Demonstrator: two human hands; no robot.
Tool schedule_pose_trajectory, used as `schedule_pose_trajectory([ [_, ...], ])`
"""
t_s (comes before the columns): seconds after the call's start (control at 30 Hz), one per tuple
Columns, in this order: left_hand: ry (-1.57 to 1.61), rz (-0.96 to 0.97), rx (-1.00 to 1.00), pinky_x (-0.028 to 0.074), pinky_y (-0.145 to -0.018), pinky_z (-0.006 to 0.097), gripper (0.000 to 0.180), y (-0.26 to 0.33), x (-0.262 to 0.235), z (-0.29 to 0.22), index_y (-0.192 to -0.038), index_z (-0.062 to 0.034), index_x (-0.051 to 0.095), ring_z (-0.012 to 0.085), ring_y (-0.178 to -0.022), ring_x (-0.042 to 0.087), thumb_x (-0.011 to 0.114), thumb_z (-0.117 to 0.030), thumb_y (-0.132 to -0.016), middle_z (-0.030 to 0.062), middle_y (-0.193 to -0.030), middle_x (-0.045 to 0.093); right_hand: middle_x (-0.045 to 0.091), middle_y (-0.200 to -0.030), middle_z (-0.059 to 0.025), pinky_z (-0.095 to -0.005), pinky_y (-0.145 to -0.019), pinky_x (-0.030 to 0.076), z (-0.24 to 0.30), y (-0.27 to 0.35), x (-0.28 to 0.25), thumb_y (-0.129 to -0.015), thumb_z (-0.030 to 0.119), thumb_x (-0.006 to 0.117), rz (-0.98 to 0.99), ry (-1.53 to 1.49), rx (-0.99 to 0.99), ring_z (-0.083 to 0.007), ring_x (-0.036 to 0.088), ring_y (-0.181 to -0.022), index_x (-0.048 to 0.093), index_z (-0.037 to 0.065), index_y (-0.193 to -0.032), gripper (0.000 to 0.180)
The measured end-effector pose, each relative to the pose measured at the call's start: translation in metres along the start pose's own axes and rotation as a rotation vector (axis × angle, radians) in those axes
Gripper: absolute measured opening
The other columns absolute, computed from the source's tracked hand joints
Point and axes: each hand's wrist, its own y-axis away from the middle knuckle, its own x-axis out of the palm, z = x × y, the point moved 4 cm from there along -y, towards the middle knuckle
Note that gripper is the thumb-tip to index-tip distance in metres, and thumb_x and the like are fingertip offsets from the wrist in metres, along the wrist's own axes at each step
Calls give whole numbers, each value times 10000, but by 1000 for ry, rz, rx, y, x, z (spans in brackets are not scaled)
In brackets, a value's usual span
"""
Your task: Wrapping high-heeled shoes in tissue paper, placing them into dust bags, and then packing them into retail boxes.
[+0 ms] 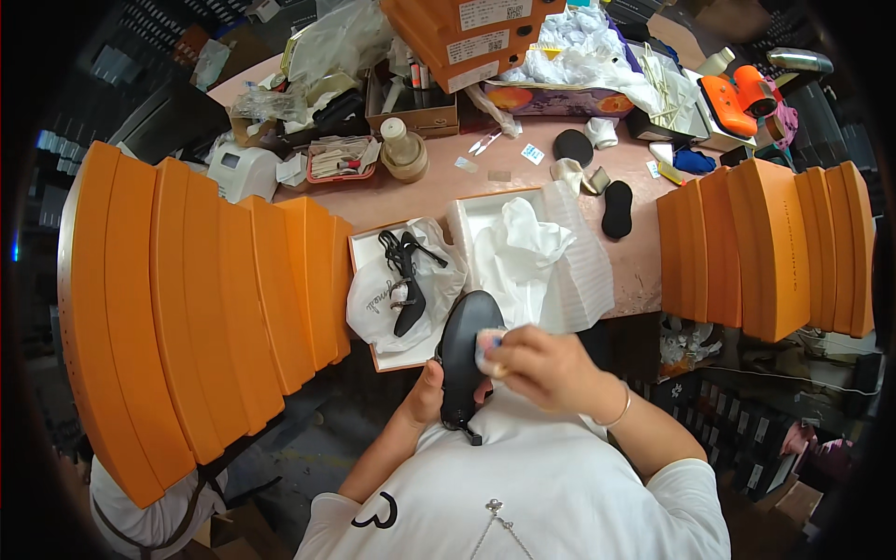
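My left hand [425, 397] grips a black high-heeled shoe [464, 350] from below, sole turned up, close to my chest. My right hand [541, 366] presses a small pale pink and blue block [488, 345] against the shoe's sole. Just ahead on the table edge lies an open white shoe box [366, 250] holding the matching black heeled shoe [406, 280] on a white cloth bag [373, 299]. Beside it, a second box half [464, 217] is stuffed with white tissue paper [518, 252] and foam sheet.
Tall stacks of orange shoe boxes stand at my left [196, 308] and right [765, 243]. The pink table [439, 187] carries black insoles [616, 207], a tape roll [404, 149], small boxes, plastic bags and more orange boxes [467, 37] at the back.
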Motion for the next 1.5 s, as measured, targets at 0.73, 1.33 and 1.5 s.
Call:
schedule_pose_trajectory([
  [0.73, -309, 3, -43, 478, -676, 262, 833, 9, -5, 7, -1092, 12, 557, 153, -750, 598, 274, -741, -872, 82, -897, 622, 546, -771, -73, -336, -503, 487, -29, -8, 25, -794, 139, 689, -192, 206, 226, -242, 598, -598, 586, 49, -881, 161],
  [1.33, -108, 3, -30, 511, -656, 250, 957, 6, 0, 8, -1149, 38, 533, 113, -719, 610, 427, -821, -742, 100, -871, 642, 541, -777, -85, -331, -575, 457, -72, -25, 6, -850, 128, 654, -300, -1, 258, -221, 562, -629, 595, 40, -903, 119],
  [1.5, 29, -25, -3, 524, -649, 261, 984, 9, -8, 8, -1154, 46, 526, 124, -704, 620, 468, -827, -705, 117, -887, 641, 551, -781, -49, -246, -558, 393, -72, -9, -16, -840, 73, 668, -374, -173, 374, -119, 487, -611, 617, 27, -899, 91],
])
